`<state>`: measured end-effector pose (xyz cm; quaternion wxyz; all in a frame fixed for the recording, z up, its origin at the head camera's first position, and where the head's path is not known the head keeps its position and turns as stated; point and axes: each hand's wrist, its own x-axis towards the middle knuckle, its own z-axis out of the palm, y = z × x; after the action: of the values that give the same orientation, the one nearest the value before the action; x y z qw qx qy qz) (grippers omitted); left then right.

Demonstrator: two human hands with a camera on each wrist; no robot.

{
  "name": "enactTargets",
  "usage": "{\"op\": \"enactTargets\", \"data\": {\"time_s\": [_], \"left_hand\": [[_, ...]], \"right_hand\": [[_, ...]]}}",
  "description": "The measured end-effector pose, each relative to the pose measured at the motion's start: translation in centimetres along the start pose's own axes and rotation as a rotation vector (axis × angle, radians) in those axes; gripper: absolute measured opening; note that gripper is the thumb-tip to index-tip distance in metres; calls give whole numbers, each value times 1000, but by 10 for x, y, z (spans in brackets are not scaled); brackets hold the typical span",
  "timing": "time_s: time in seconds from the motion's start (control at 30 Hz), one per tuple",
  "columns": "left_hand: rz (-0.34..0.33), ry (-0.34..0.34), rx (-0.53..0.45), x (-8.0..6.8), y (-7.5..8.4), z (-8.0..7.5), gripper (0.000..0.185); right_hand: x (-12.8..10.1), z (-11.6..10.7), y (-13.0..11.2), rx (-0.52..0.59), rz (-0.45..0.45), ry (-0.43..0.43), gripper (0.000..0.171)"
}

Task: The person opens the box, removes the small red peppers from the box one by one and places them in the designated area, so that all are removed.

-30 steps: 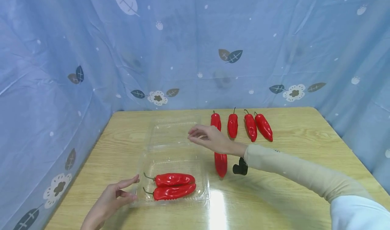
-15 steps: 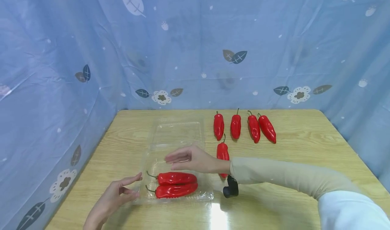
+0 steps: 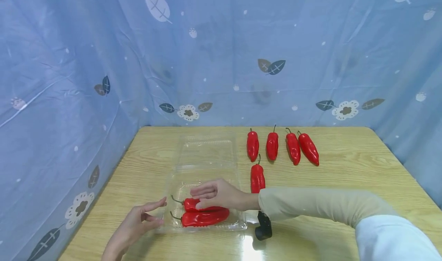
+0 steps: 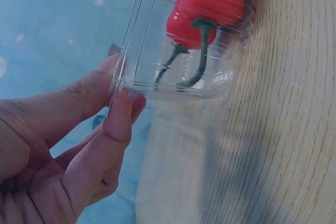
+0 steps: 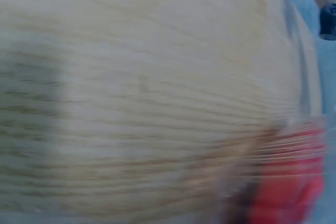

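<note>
My left hand (image 3: 135, 223) is at the left edge of a clear plastic clamshell container (image 3: 238, 227). In the left wrist view its thumb and a finger pinch the container's rim (image 4: 119, 80). Two red peppers with green stems lie side by side in the container's near half: the front pepper (image 3: 206, 217) and the back pepper (image 3: 189, 204). My right hand (image 3: 221, 195) is over the back pepper, covering part of it, its fingers fairly straight; whether it touches cannot be told. The right wrist view is blurred, with a red pepper (image 5: 289, 187) behind clear plastic at lower right.
The container's lid (image 3: 207, 153) lies folded back toward the curtain. Several red peppers stand in a row at the back, among them one on the right (image 3: 308, 148). Another pepper (image 3: 257, 178) lies nearer, partly behind my right sleeve. Blue curtain (image 3: 221, 53) surrounds the wooden table.
My right hand has come left and nearer, from beside the lid to over the peppers in the container. My left hand keeps its place at the rim. The view has shifted slightly.
</note>
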<state>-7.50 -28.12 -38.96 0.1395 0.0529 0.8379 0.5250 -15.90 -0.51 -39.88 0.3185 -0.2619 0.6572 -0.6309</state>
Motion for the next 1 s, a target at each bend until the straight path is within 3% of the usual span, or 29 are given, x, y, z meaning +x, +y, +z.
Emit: {"op": "enactTargets", "data": {"time_s": [0.27, 0.53, 0.77, 1.0], "left_hand": [[10, 8, 16, 1, 1, -1, 61], [4, -3, 5, 0, 0, 1, 62], [12, 10, 1, 0, -2, 3, 62], [-8, 18, -7, 1, 0, 5, 62]], "right_hand": [[1, -2, 15, -35, -12, -1, 47], [15, -1, 23, -198, -47, 2, 50], [27, 1, 30, -480, -95, 69, 50], [30, 0, 31, -581, -84, 47, 43]]}}
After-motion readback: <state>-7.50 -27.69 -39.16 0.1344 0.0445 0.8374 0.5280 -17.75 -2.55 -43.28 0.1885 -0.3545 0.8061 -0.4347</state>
